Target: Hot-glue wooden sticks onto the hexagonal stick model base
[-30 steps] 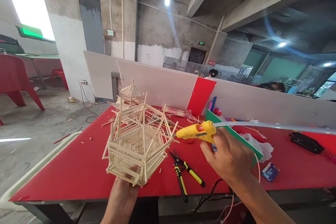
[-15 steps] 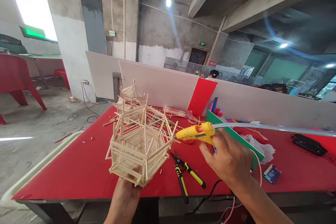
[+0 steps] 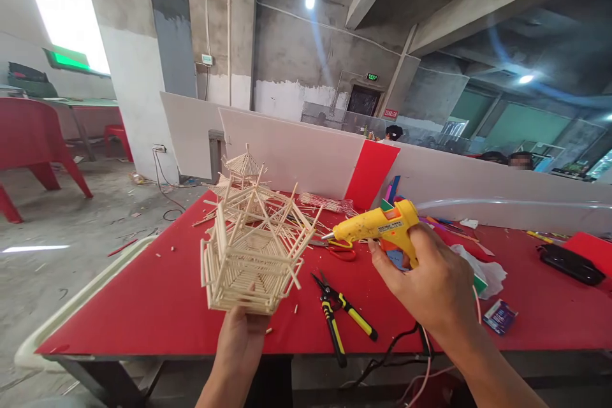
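Note:
My left hand (image 3: 243, 338) grips the underside of a six-sided stick model (image 3: 253, 261), built from thin pale wooden sticks with open rails and posts at its top. The model is held up above the table. In my right hand (image 3: 430, 268) is a yellow glue gun (image 3: 377, 224), its metal nozzle pointing left, a short gap away from the model's right side. A long clear glue stick (image 3: 502, 204) runs out of the gun's back to the right. My right fingers wrap around its handle.
Yellow-and-black pliers (image 3: 342, 319) lie on the red table (image 3: 143, 306), with red-handled scissors (image 3: 342, 252) behind. A finished-looking stick tower (image 3: 243, 166) and loose sticks stand farther back. A small blue box (image 3: 500, 317) and black case (image 3: 571, 264) lie right. White panels (image 3: 291, 146) border the back.
The glue gun has moved right and away from the model, its nozzle no longer at the corner post. My left hand has turned and tilted the model.

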Tool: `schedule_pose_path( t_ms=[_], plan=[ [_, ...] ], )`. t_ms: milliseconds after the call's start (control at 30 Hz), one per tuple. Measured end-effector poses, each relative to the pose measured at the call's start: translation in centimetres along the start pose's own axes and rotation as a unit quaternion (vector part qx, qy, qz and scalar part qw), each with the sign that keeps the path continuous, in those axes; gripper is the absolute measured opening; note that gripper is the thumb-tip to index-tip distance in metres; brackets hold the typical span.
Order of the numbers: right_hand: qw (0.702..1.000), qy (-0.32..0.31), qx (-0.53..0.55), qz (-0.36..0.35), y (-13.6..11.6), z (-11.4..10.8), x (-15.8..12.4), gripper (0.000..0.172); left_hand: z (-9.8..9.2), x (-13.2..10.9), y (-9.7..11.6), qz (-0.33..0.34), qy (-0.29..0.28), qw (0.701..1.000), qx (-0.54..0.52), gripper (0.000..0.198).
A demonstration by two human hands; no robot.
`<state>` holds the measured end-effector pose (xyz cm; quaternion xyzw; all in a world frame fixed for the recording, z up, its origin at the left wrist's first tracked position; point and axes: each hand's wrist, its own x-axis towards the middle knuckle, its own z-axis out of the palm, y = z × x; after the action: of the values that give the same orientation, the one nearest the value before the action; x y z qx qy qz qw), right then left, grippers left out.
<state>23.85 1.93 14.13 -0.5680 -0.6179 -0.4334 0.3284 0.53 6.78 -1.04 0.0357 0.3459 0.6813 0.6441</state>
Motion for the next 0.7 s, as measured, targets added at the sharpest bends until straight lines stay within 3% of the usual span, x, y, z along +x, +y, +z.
schedule_pose_path(
  t_ms=[367, 567, 700],
  plan=[
    [1.0, 0.003, 0.024, 0.009, -1.0, -0.7, 1.2, 0.033, -1.1, 1.2, -2.7, 0.005, -0.057, 0.998, 0.026, 0.04],
    [1.0, 0.008, 0.015, 0.004, -1.3, -1.3, 1.4, 0.037, -0.6, 1.9, -3.0, 0.13, -0.036, 0.991, -0.011, 0.046],
    [1.0, 0.012, 0.002, -0.015, -1.6, -1.4, 1.2, 0.039, -1.1, 3.2, -2.9, 0.173, -0.05, 0.984, -0.011, 0.041]
  ],
)
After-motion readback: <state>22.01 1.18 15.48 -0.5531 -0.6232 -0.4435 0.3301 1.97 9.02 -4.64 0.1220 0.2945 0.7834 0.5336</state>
